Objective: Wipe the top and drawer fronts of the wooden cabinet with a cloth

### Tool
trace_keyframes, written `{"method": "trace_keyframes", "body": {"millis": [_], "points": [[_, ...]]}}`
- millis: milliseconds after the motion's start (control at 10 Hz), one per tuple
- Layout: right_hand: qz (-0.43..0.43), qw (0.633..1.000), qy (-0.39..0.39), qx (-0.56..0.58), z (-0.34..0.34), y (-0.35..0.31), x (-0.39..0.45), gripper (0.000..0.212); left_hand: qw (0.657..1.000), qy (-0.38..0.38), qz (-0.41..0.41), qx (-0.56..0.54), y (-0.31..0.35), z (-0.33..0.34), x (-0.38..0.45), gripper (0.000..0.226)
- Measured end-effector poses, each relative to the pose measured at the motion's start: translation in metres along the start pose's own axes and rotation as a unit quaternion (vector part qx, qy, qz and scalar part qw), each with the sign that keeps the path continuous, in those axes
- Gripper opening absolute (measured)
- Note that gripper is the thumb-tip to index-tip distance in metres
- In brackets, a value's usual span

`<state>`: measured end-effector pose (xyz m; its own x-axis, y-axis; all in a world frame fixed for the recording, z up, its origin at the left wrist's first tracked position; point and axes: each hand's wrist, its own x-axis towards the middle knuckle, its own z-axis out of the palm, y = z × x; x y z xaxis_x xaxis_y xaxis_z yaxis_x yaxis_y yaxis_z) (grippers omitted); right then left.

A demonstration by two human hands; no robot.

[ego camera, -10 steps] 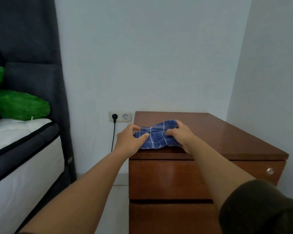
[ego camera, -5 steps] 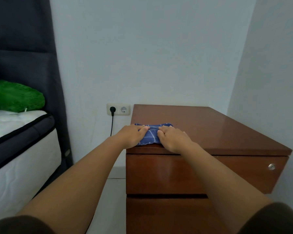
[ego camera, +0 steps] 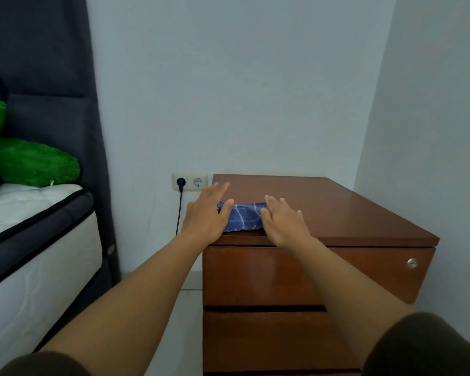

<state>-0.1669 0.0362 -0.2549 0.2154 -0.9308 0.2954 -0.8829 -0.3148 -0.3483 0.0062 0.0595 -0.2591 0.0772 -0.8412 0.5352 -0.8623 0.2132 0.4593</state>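
A folded blue cloth (ego camera: pixel 243 217) with thin white lines lies on the front left part of the wooden cabinet's top (ego camera: pixel 337 210). My left hand (ego camera: pixel 206 215) rests flat at the cloth's left edge, fingers stretched out, thumb on the fabric. My right hand (ego camera: pixel 282 221) lies flat on the cloth's right edge with fingers spread. Neither hand grips the cloth. Below the top are the upper drawer front (ego camera: pixel 255 275) and a second drawer front (ego camera: pixel 255 340).
A round metal lock (ego camera: pixel 412 263) sits at the upper drawer's right end. A wall socket (ego camera: pixel 189 182) with a black cable (ego camera: pixel 179 210) is left of the cabinet. A bed (ego camera: pixel 25 240) with green cushions (ego camera: pixel 36 162) stands at the left. A side wall (ego camera: pixel 432 131) is close on the right.
Both hands went from clutching the bunched cloth to lying flat on it with fingers stretched out. The cloth is now folded smaller and flatter.
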Motion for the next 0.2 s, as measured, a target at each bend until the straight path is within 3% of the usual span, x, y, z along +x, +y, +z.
{"method": "trace_keyframes", "body": {"millis": [100,200], "points": [[-0.006,0.994,0.086,0.066,-0.007,0.002,-0.028,0.049,0.994,0.057,0.005,-0.092,0.013,-0.012,-0.021,0.045],[-0.041,0.985,0.122,0.115,0.0,0.008,-0.085,0.046,0.988,0.078,0.025,-0.133,0.021,-0.007,-0.073,0.04]]}}
